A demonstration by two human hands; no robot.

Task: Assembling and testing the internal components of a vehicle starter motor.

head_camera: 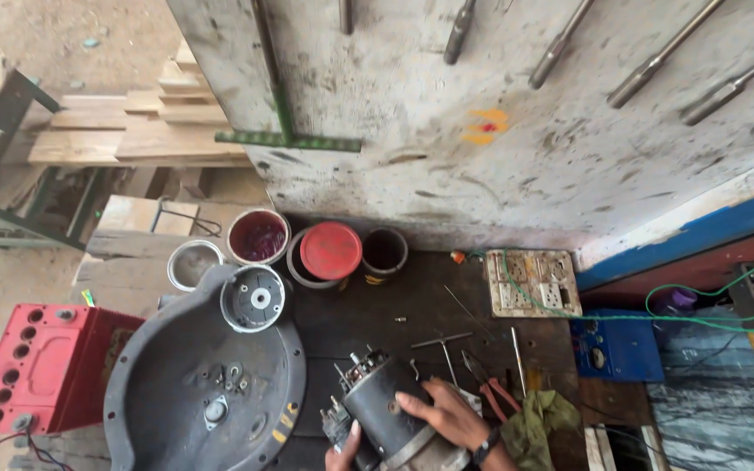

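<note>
Workbench (412, 296): 1 motor (386, 410), 2 hands.

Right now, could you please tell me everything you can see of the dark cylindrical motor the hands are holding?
The motor is a dark, grimy metal cylinder, tilted with one end pointing up and left. That end shows pale terminals and small metal parts; a lighter metal band rings its lower end, which the frame's edge cuts off. It lies over the dark workbench, beside the big round pan. The right hand rests open on its side, fingers spread; the left hand touches it from below.
</note>
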